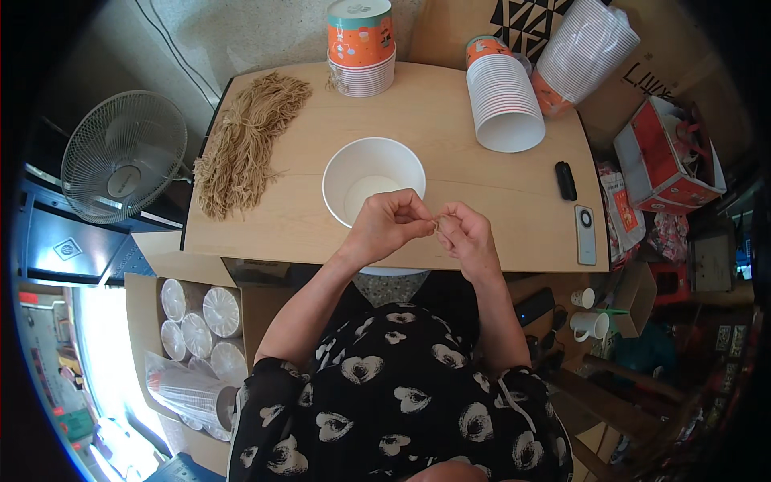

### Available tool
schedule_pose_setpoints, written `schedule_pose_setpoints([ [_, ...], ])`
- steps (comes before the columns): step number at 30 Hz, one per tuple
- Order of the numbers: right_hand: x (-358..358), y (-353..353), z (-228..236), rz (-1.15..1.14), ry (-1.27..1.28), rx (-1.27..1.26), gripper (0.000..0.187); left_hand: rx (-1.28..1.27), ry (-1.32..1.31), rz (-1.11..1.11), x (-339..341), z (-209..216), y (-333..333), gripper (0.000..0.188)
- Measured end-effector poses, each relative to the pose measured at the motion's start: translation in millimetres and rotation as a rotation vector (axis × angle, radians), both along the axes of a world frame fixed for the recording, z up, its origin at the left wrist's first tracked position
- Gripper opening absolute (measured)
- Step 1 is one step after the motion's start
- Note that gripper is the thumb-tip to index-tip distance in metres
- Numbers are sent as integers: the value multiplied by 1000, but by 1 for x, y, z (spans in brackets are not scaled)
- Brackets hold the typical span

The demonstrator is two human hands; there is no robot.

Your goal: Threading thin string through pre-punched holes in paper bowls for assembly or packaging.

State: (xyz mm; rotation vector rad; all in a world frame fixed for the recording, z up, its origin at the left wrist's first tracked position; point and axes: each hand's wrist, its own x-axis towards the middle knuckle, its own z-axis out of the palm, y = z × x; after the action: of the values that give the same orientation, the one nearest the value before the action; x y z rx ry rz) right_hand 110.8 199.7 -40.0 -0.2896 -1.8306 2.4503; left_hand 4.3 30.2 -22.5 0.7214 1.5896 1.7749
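My left hand [391, 222] and my right hand [465, 238] meet near the table's front edge, thumbs and fingertips pinched together. Between them is a short bit of thin tan string [437, 226], mostly hidden by the fingers. Just behind my left hand stands an open white paper bucket [334, 181], its inside facing up. A large bundle of tan strings [250, 145] lies at the table's left side. At the back edge, a stack of paper buckets [361, 50] stands, the upper part orange and teal.
Nested white buckets [506, 104] lie tilted at the back right, beside a plastic-wrapped stack [582, 52]. A black object [565, 181] and a phone [585, 234] lie at the right edge. A fan [124, 161] stands left, above a carton [140, 321] of wrapped stacks.
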Motion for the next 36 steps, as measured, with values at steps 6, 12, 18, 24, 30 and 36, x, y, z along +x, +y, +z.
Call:
schedule_pose_setpoints([
  [6, 4, 3, 5, -53, 1, -88, 17, 19, -17, -7, -2, -1, -1, 9],
  [12, 0, 1, 5, -73, 72, 157, 12, 12, 4, -12, -3, -5, 1, 9],
  [18, 0, 3, 6, -54, 36, 150, 9, -30, 10, -11, -3, 0, 1, 12],
  [24, -1, 3, 2, -94, 68, 160, 9, -88, -31, -51, -4, 13, -1, 27],
  [30, -1, 3, 3, -87, 66, 176, 11, -131, -12, -72, -4, 20, -3, 36],
  [36, -1, 7, 0, -98, 103, 202, 14, -102, -8, -75, -4, 19, -1, 47],
])
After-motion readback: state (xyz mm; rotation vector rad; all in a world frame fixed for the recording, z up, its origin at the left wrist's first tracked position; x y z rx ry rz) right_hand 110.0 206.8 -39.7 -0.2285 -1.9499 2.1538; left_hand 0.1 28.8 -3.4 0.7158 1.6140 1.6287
